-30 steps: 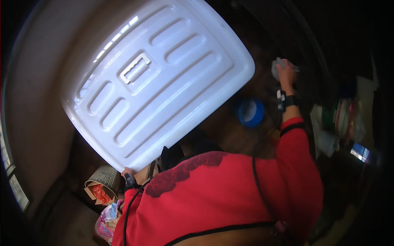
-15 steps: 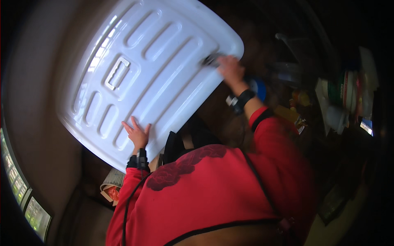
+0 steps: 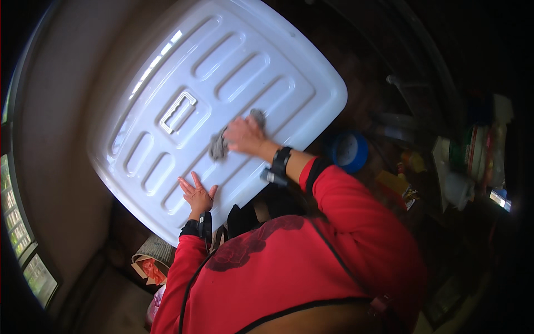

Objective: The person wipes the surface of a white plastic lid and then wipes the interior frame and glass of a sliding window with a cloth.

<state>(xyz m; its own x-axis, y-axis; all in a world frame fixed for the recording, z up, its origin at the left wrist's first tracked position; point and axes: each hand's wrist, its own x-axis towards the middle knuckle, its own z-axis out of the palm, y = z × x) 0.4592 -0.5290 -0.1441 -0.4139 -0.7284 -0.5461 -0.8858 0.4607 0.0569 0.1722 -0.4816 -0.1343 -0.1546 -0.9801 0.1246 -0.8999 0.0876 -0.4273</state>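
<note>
A large white plastic lid (image 3: 267,47) with rounded ridges and a moulded handle (image 3: 178,112) at its centre lies before me. Pressed against its middle is a crumpled grey cloth (image 3: 218,147), with my right hand (image 3: 245,136) closed on it. Part of the cloth shows on both sides of the fingers. My left hand (image 3: 199,197) rests flat on the lid's near left part, fingers spread, holding nothing. Dark bands with small devices circle both wrists.
To the right stands a blue round container (image 3: 350,151). Beyond it are yellow items (image 3: 413,161) and a cluttered stack of packages (image 3: 475,150). A box with red plastic (image 3: 151,270) sits at the lower left, near a barred window (image 3: 19,234).
My right hand has slid with the cloth from the lid's right edge left and nearer, to its middle. The left hand stays flat on the lid; the whole view has shifted slightly.
</note>
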